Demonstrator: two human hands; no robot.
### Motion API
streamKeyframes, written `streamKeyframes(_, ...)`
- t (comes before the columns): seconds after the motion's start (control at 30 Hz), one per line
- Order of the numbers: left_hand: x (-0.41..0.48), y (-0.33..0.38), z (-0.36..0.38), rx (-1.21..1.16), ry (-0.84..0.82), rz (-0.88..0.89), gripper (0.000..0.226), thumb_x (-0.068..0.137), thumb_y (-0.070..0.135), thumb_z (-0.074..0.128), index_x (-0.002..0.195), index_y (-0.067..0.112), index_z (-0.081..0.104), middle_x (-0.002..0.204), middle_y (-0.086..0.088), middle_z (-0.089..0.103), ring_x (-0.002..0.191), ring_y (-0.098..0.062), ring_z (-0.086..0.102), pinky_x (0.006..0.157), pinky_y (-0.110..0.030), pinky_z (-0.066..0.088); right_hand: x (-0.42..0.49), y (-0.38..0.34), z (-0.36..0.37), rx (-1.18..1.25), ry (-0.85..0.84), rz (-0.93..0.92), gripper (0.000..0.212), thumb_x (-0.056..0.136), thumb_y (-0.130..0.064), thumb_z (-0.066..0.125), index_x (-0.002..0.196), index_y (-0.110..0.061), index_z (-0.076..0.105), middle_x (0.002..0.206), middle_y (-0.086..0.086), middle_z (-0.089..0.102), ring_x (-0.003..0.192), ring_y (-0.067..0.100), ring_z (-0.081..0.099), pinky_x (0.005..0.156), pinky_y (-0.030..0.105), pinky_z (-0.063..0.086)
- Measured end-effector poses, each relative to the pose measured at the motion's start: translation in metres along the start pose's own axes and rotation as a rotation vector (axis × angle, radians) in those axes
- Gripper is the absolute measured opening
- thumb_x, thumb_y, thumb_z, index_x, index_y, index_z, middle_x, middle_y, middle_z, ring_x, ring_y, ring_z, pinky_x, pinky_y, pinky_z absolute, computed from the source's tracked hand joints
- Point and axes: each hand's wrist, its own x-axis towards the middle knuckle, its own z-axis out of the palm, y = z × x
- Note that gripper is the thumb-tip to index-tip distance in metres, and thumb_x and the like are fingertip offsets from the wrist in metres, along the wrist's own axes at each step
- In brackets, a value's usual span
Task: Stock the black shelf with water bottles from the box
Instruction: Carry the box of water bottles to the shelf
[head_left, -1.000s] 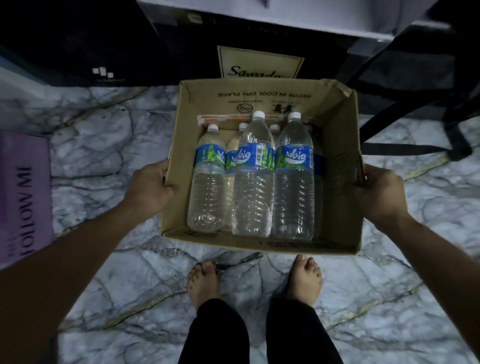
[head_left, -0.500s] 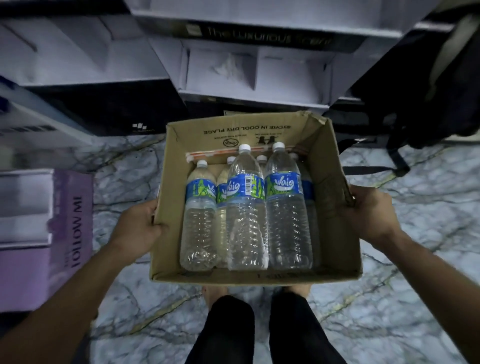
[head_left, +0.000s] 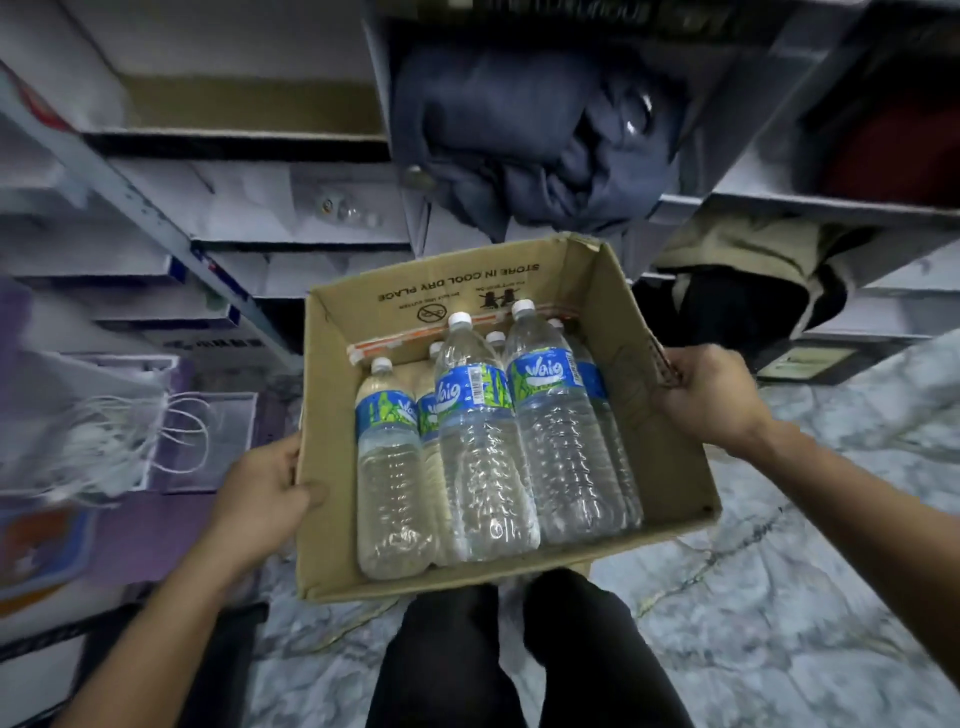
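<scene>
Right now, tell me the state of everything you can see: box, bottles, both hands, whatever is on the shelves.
box: open at the top, held off the floor, tilted.
bottles: capped, full of water, packed together inside the box.
left hand: grips the box's left wall, thumb inside.
right hand: grips the box's right wall.
blue cloth: crumpled, stuffed into a shelf compartment.

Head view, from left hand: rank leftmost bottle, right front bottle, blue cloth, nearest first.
1. leftmost bottle: inside the box wall the left hand grips.
2. right front bottle: across the box.
3. blue cloth: far, beyond the box.
</scene>
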Motion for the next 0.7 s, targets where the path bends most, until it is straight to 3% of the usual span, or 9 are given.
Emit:
streamKeyframes(0.1,-0.045,0.015,-0.026,-0.019,0.028,0.003,0.051,0.056,0.016,0.066,0.09,0.053,0.073,0.085,0.01,0.081,0.084,-0.022,0.077,0.089,-0.046,0.06,-0.021,-0.032,-0.036,-0.032,-0.024,-0.05,0.027,0.078,-0.019,0.063,0.053,-0.02,0.053,0.05,0.003,0.051,0.049,0.001,0.043,0.044,0.015,0.037)
streamKeyframes(0.17,-0.074,0.024,-0.033,-0.095,0.071,-0.016,0.04,0.064,0.001,0.072,0.088,0.033,0.077,0.077,0.014,0.079,0.076,-0.017,0.075,0.087,-0.043,0.059,-0.029,-0.046,-0.051,-0.074,-0.044,-0.105,0.021,0.082,-0.01,0.067,0.061,-0.01,0.064,0.055,0.014,0.055,0.049,0.002,0.04,0.045,0.019,0.035)
streamKeyframes(0.23,-0.097,0.029,-0.035,-0.111,0.089,-0.034,0.043,0.076,-0.019,0.068,0.084,0.023,0.073,0.069,0.019,0.076,0.065,-0.005,0.071,0.077,-0.035,0.057,-0.029,-0.051,-0.061,-0.121,-0.052,-0.137,0.014,0.082,-0.01,0.069,0.071,-0.001,0.069,0.063,0.024,0.062,0.05,0.008,0.043,0.047,0.028,0.039)
streamKeyframes(0.27,-0.11,0.027,-0.036,-0.117,0.116,-0.051,0.045,0.077,-0.022,0.066,0.087,0.021,0.073,0.07,0.018,0.077,0.066,-0.001,0.071,0.073,-0.031,0.057,-0.028,-0.052,-0.063,-0.147,-0.066,-0.168,0.013,0.081,-0.01,0.07,0.073,0.0,0.069,0.065,0.025,0.063,0.05,0.013,0.047,0.048,0.03,0.04)
streamKeyframes(0.33,-0.133,0.024,-0.032,-0.13,0.182,-0.071,0.04,0.074,-0.017,0.07,0.095,0.016,0.077,0.083,0.006,0.081,0.082,-0.014,0.077,0.077,-0.033,0.06,-0.018,-0.054,-0.066,-0.18,-0.098,-0.224,0.014,0.081,-0.009,0.07,0.073,0.002,0.067,0.067,0.026,0.064,0.053,0.025,0.054,0.049,0.032,0.038)
streamKeyframes(0.4,-0.161,0.02,-0.022,-0.179,0.236,-0.102,0.041,0.063,0.001,0.075,0.098,0.021,0.079,0.094,-0.003,0.082,0.094,-0.028,0.077,0.089,-0.049,0.061,-0.004,-0.061,-0.064,-0.193,-0.138,-0.29,0.016,0.081,-0.009,0.069,0.074,0.006,0.067,0.068,0.029,0.064,0.055,0.031,0.058,0.05,0.034,0.036)
streamKeyframes(0.47,-0.186,0.008,-0.005,-0.233,0.287,-0.168,0.051,0.055,0.011,0.07,0.099,0.036,0.077,0.095,-0.001,0.082,0.096,-0.03,0.078,0.09,-0.056,0.06,0.01,-0.07,-0.06,-0.213,-0.175,-0.376,0.018,0.08,-0.008,0.069,0.074,0.009,0.065,0.066,0.03,0.062,0.053,0.029,0.055,0.05,0.034,0.033)
streamKeyframes(0.57,-0.226,0.002,0.025,-0.286,0.378,-0.269,0.048,0.055,0.014,0.069,0.097,0.038,0.076,0.093,0.003,0.082,0.095,-0.026,0.078,0.09,-0.054,0.06,0.019,-0.089,-0.051,-0.223,-0.279,-0.492,0.019,0.079,-0.003,0.067,0.064,0.006,0.059,0.058,0.024,0.057,0.056,0.022,0.051,0.053,0.034,0.032)
streamKeyframes(0.7,-0.277,0.004,0.061,-0.344,0.488,-0.425,0.035,0.073,0.004,0.074,0.094,0.032,0.08,0.09,0.007,0.081,0.088,-0.019,0.078,0.08,-0.047,0.064,0.018,-0.116,-0.035,-0.269,-0.402,-0.679,0.037,0.08,0.001,0.065,0.052,-0.015,0.046,0.059,0.014,0.052,0.06,0.029,0.054,0.052,0.037,0.031)
